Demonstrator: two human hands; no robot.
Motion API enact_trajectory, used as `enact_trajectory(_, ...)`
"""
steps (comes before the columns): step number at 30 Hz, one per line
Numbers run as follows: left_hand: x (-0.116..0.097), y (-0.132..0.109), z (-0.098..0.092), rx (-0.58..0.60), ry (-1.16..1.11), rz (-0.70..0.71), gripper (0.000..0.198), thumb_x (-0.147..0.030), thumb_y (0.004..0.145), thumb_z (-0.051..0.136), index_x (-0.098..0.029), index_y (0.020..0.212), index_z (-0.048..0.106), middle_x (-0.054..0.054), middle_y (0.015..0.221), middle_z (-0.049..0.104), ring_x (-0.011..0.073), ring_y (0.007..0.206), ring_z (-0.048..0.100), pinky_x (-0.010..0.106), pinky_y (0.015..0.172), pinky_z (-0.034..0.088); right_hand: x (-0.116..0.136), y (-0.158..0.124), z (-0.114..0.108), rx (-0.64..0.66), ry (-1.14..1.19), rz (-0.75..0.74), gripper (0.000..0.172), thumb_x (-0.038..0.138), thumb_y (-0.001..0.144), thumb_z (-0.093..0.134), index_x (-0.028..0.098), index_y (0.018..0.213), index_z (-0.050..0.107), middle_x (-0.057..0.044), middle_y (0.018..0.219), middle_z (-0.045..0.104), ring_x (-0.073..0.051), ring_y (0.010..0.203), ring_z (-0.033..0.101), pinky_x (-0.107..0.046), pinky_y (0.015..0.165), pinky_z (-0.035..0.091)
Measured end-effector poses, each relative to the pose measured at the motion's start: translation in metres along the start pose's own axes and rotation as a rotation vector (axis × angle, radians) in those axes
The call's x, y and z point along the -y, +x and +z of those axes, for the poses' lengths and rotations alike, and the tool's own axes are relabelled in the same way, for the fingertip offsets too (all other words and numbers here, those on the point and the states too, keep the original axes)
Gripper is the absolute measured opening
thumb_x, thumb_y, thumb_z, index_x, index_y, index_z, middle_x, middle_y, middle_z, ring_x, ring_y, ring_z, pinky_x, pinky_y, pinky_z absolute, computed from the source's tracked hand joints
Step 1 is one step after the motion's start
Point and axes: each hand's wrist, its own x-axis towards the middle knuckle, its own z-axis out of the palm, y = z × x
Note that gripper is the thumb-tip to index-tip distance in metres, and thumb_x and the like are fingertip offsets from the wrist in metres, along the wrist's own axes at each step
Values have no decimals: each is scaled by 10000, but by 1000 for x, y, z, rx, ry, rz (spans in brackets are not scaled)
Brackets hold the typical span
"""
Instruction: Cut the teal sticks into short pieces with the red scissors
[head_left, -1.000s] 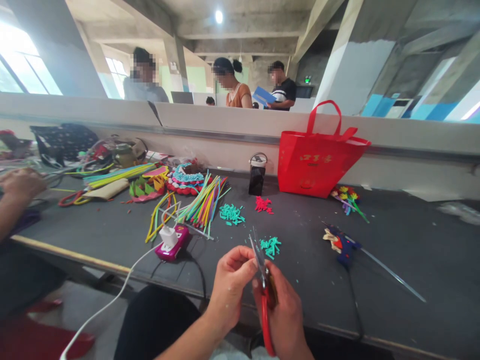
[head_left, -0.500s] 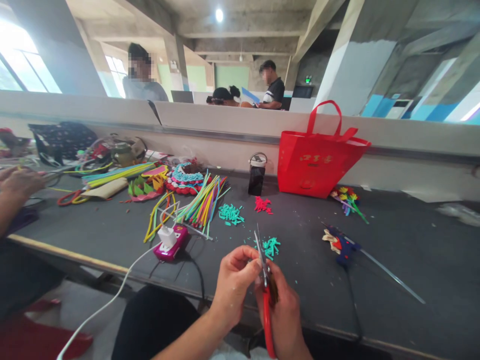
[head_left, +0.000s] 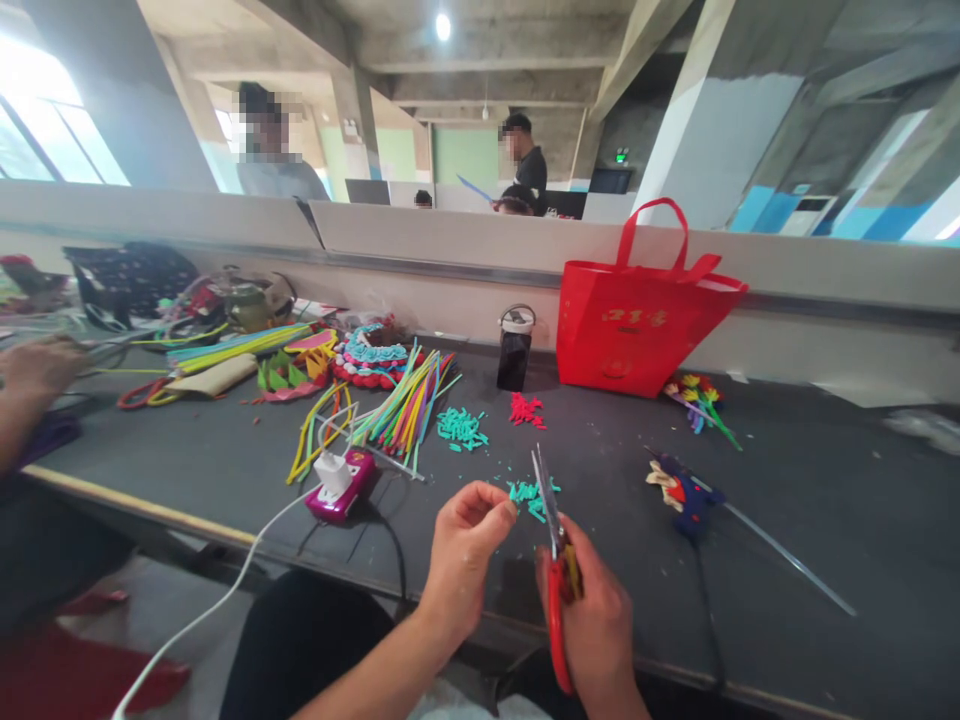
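Observation:
My right hand (head_left: pixel 596 610) grips red-handled scissors (head_left: pixel 556 560), blades pointing up and away, slightly parted. My left hand (head_left: pixel 469 545) is closed in a pinch to the left of the blades, apart from them. What lies between its fingertips is too small to make out; a teal bit shows right at the tips. Just beyond the fingers lies a small heap of teal cut pieces (head_left: pixel 538 503). Farther back are a larger teal heap (head_left: pixel 462 428) and a little pile of red pieces (head_left: pixel 526 410).
A bundle of coloured craft stems (head_left: pixel 409 415) lies left of the heaps, near a purple power strip (head_left: pixel 342 497) with a white plug. Behind stand a black tumbler (head_left: pixel 514 360) and a red bag (head_left: pixel 637 330). A glue gun (head_left: pixel 686 500) lies right. Another person's hand (head_left: pixel 41 370) is far left.
My right hand with the scissors has moved right, away from my left hand. My left hand has shifted slightly left, still pinched. The blades no longer touch its fingertips.

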Motion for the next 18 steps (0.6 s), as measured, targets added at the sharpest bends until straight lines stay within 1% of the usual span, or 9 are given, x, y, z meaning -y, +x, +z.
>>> enact_trajectory(3, 1, 6, -3, -64, 224, 126, 123, -249, 710, 711, -172, 659, 630, -16, 652, 599, 120, 621, 484, 219, 599, 370, -9, -8, 2, 18, -136, -65, 408, 398, 947, 447, 182, 1272, 565, -55, 821, 692, -201, 723, 680, -291, 648, 535)
enact_trajectory(6, -2, 11, -5, -111, 491, 314, 101, -202, 709, 670, -191, 621, 619, -15, 631, 617, 149, 643, 531, 246, 645, 389, -15, -13, 3, 15, -262, -101, 446, 433, 957, 406, 196, 1309, 543, -79, 847, 678, -243, 783, 672, -331, 656, 526)
enact_trajectory(8, -6, 13, -4, -129, 614, 430, 128, -172, 703, 650, -205, 590, 602, -21, 609, 616, 159, 652, 545, 264, 688, 391, -17, -14, 3, -2, -307, -118, 443, 438, 966, 388, 201, 1311, 534, -83, 846, 677, -245, 764, 671, -328, 630, 516)
enact_trajectory(10, -9, 15, -2, -129, 677, 525, 157, -156, 700, 646, -214, 565, 589, -25, 587, 611, 161, 641, 541, 280, 721, 385, -19, -14, 3, -16, -323, -138, 433, 433, 977, 367, 205, 1309, 527, -81, 846, 681, -234, 741, 673, -315, 608, 508)
enact_trajectory(12, -11, 16, -1, -122, 697, 588, 177, -149, 694, 650, -220, 547, 582, -29, 570, 604, 161, 622, 529, 296, 749, 378, -20, -14, 4, -11, -312, -166, 423, 418, 986, 349, 213, 1320, 510, -74, 855, 690, -221, 733, 679, -300, 608, 507)
enact_trajectory(15, -12, 17, 1, -127, 687, 621, 187, -141, 688, 649, -230, 536, 584, -32, 548, 586, 162, 600, 511, 311, 764, 372, -19, -14, 6, -16, -290, -201, 412, 388, 991, 349, 216, 1341, 483, -67, 857, 701, -210, 725, 686, -289, 623, 510)
enact_trajectory(18, -10, 17, 2, -120, 703, 636, 197, -123, 678, 640, -229, 527, 572, -36, 530, 567, 158, 584, 498, 312, 751, 367, -18, -15, 9, -35, -307, -191, 410, 366, 981, 373, 209, 1344, 480, -68, 850, 705, -213, 711, 691, -291, 625, 515)
